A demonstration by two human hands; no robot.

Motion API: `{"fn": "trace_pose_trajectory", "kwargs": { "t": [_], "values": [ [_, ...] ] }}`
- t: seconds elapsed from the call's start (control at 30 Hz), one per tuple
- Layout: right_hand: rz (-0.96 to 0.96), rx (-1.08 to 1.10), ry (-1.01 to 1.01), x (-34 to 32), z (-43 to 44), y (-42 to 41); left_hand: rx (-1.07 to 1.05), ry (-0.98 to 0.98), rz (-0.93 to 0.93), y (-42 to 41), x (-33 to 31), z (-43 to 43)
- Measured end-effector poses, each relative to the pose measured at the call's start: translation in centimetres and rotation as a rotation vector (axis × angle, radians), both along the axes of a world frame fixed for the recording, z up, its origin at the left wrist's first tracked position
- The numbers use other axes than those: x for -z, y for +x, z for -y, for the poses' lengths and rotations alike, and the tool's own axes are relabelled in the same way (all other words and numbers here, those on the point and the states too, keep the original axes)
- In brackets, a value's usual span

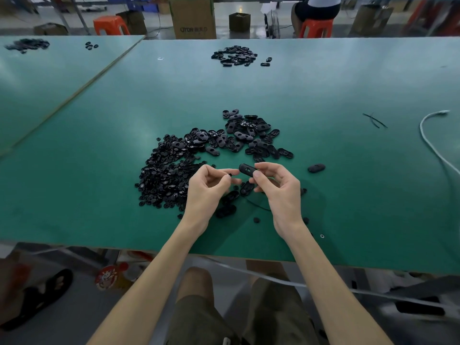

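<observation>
We work at the green bench [323, 95], where a heap of small round parts [164, 180] lies left of our hands and a heap of oval shells [249, 135] spreads just beyond them. Above the near part of the bench, our right hand [278, 190] curls its fingers [268, 168] round the right end of one black oval shell [246, 169]. Just beside it, our left hand [206, 188] pinches a tiny black piece [230, 174] near the shell's left end; we cannot tell whether they touch.
</observation>
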State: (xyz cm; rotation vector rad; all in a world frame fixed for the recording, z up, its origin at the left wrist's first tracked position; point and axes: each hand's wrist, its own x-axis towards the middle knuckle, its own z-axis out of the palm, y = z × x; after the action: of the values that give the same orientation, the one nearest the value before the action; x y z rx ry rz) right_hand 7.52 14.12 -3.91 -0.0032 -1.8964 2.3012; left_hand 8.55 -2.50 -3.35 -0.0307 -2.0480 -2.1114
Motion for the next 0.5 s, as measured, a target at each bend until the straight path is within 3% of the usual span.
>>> {"fn": "trace_pose_trajectory", "kwargs": {
  "t": [0.5],
  "values": [
    [0.006, -0.060, 0.007, -0.32, 0.21, 0.14, 0.045, 0.030, -0.003, -0.08, 0.00, 0.20]
  ]
}}
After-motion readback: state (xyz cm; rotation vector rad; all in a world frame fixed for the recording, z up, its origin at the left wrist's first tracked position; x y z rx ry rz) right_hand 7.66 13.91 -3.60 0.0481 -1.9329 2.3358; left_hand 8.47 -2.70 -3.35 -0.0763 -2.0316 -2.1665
